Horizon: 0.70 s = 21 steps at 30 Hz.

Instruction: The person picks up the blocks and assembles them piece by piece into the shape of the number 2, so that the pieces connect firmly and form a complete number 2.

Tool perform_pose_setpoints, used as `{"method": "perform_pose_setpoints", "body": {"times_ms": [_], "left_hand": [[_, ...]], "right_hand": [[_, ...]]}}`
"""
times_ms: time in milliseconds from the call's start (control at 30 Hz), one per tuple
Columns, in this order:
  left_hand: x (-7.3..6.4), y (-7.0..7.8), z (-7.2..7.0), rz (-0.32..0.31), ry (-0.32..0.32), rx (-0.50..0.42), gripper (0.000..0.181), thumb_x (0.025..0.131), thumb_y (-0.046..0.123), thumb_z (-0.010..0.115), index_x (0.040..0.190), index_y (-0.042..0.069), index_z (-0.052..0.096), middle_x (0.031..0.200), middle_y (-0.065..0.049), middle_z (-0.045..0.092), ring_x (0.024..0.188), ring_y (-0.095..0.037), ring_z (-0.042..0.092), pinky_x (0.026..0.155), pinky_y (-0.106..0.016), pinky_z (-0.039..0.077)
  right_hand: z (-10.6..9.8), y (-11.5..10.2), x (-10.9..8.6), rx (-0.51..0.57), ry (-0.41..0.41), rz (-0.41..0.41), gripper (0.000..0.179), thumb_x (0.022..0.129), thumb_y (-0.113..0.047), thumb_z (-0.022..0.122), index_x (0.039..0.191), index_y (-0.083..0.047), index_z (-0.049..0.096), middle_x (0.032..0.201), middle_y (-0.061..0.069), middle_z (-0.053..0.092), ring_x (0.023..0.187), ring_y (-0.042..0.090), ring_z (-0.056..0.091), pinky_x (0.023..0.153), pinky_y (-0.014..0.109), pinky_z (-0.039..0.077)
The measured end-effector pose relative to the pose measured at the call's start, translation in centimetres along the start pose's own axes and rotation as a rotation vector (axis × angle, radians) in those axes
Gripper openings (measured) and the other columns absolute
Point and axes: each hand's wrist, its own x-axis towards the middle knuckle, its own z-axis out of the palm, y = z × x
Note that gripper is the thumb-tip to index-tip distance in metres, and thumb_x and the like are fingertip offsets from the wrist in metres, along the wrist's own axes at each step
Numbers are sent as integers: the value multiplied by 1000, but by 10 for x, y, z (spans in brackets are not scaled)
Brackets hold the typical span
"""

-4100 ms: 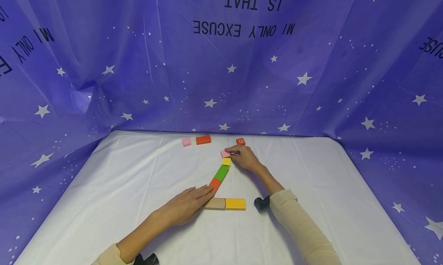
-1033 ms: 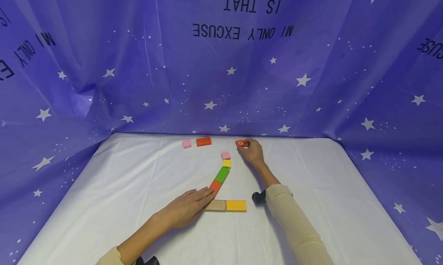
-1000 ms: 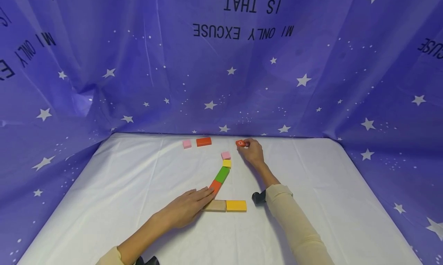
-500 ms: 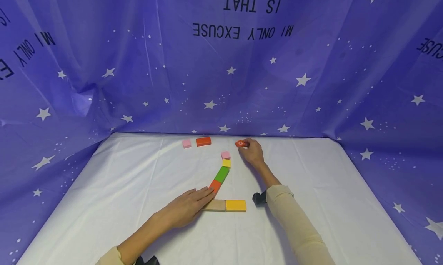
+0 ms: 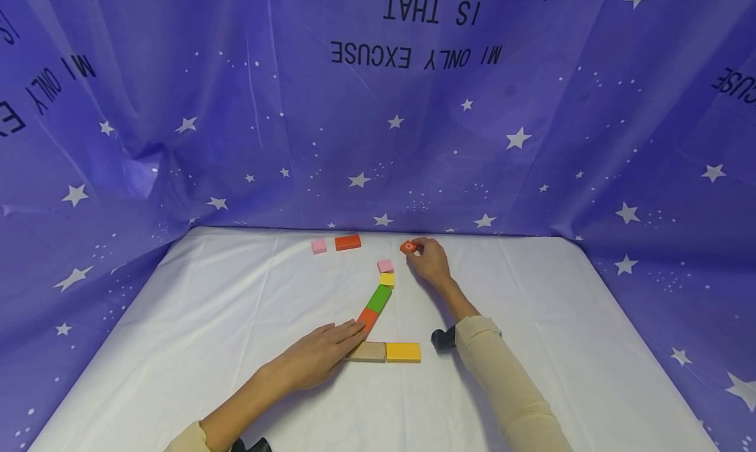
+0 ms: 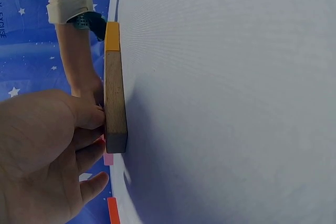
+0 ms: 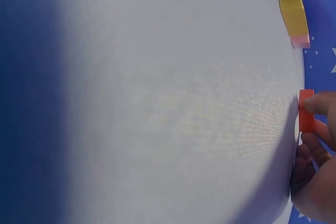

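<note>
Thumb and finger of my right hand point(image 5: 431, 262) pinch a small red block point(image 5: 407, 246) with a white mark on top, near the table's far edge. In the right wrist view this red block point(image 7: 306, 111) is held at the cloth. My left hand point(image 5: 313, 357) lies with fingers extended, its fingertips on an orange-red block point(image 5: 367, 319). From there a slanting line runs on through a green block point(image 5: 379, 298), a small yellow block point(image 5: 386, 280) and a pink block point(image 5: 385, 266). Partly hidden by the left hand is a bare wooden block point(image 5: 367, 351), end to end with a yellow-orange block point(image 5: 403, 352).
At the far left stand another pink block point(image 5: 319, 246) and a longer red block point(image 5: 348, 243). White cloth point(image 5: 531, 373) covers the table. A purple curtain point(image 5: 378, 143) with stars and lettering hangs behind it and along both sides.
Earlier the right hand held the pink block at the line's end; it let that go and took the marked red block, which has since shifted slightly left and turned. The left hand stays put.
</note>
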Motion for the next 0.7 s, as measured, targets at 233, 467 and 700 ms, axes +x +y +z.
{"method": "perform_pose_setpoints", "body": {"times_ms": [233,467,700], "left_hand": [[0,-1,1,0,3,1,51,100,10,59,149,5,46,153,-10,44,140,-25,41,111,-46,37],[0,-1,2,4,9,7,51,100,10,59,149,5,47,153,-10,45,140,-25,41,110,-46,38],[0,-1,2,8,18,6,51,99,9,59,149,5,47,153,-10,45,140,-25,41,110,-46,38]], "right_hand": [[2,-1,1,-31,-30,-37,42,90,-9,64,130,0,64,127,22,60,121,38,54,106,46,40],[2,-5,1,-1,-48,-115,40,90,-5,63,128,3,65,128,24,60,125,39,52,108,48,38],[5,-9,3,23,-86,-209,40,87,-2,66,126,4,66,123,23,63,114,36,58,100,47,45]]}}
